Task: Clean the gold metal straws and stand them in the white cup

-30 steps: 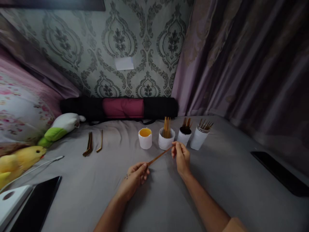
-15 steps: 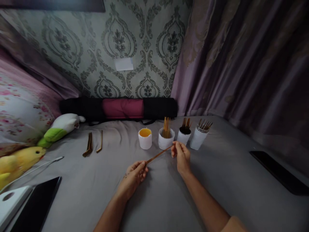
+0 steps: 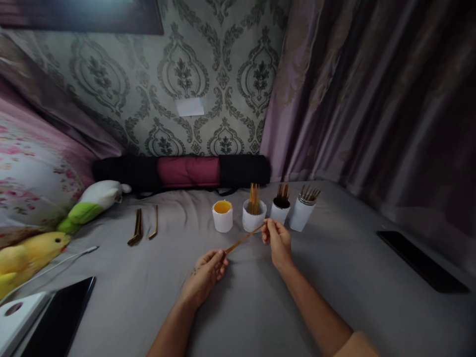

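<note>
A thin golden-brown stick (image 3: 243,239) slants up to the right between my two hands. Its lower end is pinched by my left hand (image 3: 208,271), fingers closed. My right hand (image 3: 277,240) pinches the upper end with thumb and fingers. Just behind stand several white containers: one with a yellow inside (image 3: 222,221), a wider one (image 3: 253,223) with upright golden sticks, a dark-mouthed one (image 3: 278,214) with brown sticks, and a taller one (image 3: 300,218) with brown sticks. To the left lie a bundle of bent golden sticks (image 3: 137,229) and a single bent stick (image 3: 155,225).
A grey sheet (image 3: 148,287) covers the surface. A black and maroon roll (image 3: 189,171) lies along the patterned wall. Plush toys (image 3: 100,196), a white cable (image 3: 70,258) and a dark tablet-like slab (image 3: 63,317) are at left. Another flat black object (image 3: 420,260) lies at right.
The view has tilted slightly up and shifted to the right. Both hands keep their pinch on the stick, with almost no movement.
</note>
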A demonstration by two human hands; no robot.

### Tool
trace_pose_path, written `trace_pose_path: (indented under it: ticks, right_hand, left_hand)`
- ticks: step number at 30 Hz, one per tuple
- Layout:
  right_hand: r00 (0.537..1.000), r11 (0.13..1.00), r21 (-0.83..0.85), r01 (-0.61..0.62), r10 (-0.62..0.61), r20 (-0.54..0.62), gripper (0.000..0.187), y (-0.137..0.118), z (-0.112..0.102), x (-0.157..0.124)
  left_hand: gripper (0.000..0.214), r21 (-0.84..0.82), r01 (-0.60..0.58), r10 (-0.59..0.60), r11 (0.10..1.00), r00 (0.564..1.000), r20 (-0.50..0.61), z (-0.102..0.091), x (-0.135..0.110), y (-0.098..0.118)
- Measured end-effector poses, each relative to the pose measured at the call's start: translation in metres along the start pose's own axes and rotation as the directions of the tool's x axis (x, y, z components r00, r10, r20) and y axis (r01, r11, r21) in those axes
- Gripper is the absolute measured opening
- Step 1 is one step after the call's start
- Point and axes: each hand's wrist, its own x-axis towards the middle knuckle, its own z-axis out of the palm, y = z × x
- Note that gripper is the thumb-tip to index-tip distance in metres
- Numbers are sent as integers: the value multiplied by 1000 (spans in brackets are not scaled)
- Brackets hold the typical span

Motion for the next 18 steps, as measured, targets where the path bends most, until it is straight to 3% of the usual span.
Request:
trace_pose_path:
  ticks: [18]
  right_hand:
    - [992, 970, -213, 116, -102, 72, 29, -32, 7, -6]
  left_hand:
    - [31, -7, -23, 23, 1000, 999, 37, 0, -1, -2]
